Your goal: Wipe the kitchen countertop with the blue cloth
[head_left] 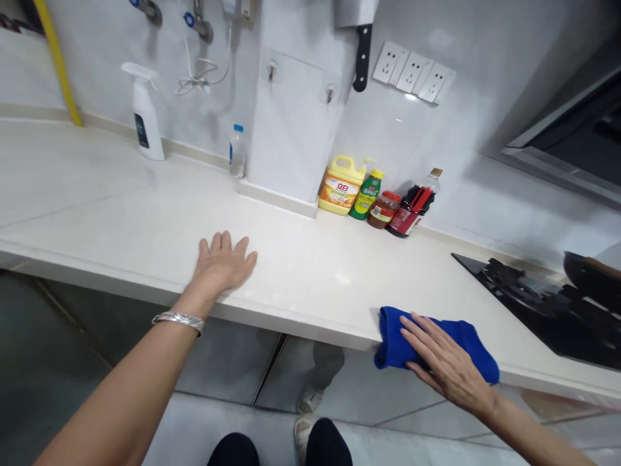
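Folded blue cloth (396,336) lies over the front edge of the countertop (295,252), likely light, soft, best pinned mid-fold; right hand (439,356) flat atop, fingers unclenched; left hand (223,264) splayed, holding nothing.

Cloth (468,338) on counter (301,272), near stove (557,314)

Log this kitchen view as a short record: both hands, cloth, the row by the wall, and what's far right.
Left hand: palm down on the white counter, fingers spread
Right hand: laid on the blue cloth
Cloth: folded, partly over the front edge
Row, left to right: yellow jug, green bottle, red-lidded jar, red-labelled bottle
Far right: black hob
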Tool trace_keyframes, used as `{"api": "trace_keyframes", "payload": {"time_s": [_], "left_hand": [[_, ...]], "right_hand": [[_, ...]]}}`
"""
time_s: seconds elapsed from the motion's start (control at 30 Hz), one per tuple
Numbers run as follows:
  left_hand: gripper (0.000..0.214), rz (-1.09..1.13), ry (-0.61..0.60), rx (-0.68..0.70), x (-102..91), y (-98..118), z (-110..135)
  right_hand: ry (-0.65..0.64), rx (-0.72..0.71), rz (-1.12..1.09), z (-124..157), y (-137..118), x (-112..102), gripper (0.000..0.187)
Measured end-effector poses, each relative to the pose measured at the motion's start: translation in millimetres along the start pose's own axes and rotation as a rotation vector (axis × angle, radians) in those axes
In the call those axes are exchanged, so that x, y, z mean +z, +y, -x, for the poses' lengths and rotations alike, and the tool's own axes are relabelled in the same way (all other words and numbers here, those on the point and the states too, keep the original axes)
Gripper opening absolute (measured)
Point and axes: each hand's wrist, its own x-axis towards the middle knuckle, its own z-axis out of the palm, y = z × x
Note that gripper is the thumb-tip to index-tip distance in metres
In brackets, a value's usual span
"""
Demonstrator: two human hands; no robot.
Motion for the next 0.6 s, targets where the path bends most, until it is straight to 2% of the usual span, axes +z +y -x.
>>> {"api": "trace_keyframes", "payload": {"time_s": [0.07, 0.17, 0.3, 0.47, 0.53, 0.6], "left_hand": [[0.067, -0.001, -0.001, -0.002, 1.1, 1, -1], [0.065, 0.006, 0.006, 0.0, 2.4, 3, -2], [0.065, 0.028, 0.042, -0.004, 5.7, 4, -1], [0.061, 0.068, 0.154, 0.032, 9.4, 6, 11], [0.06, 0.096, 0.134, 0.068, 5.2, 2, 13], [0.058, 0.122, 0.059, 0.121, -4.1, -10, 12]], "right_hand": [[0.015, -0.013, 0.014, -4, -1, 0, 0.081], [0.038, -0.027, 0.039, -29, -22, -1, 0.083], [0.086, -0.084, 0.135, -88, -75, 0, 0.078], [0.183, -0.128, 0.159, -168, -147, 9, 0.061], [0.198, -0.129, 0.146, -195, -170, 11, 0.059], [0.198, -0.129, 0.128, -219, -189, 12, 0.059]]}}
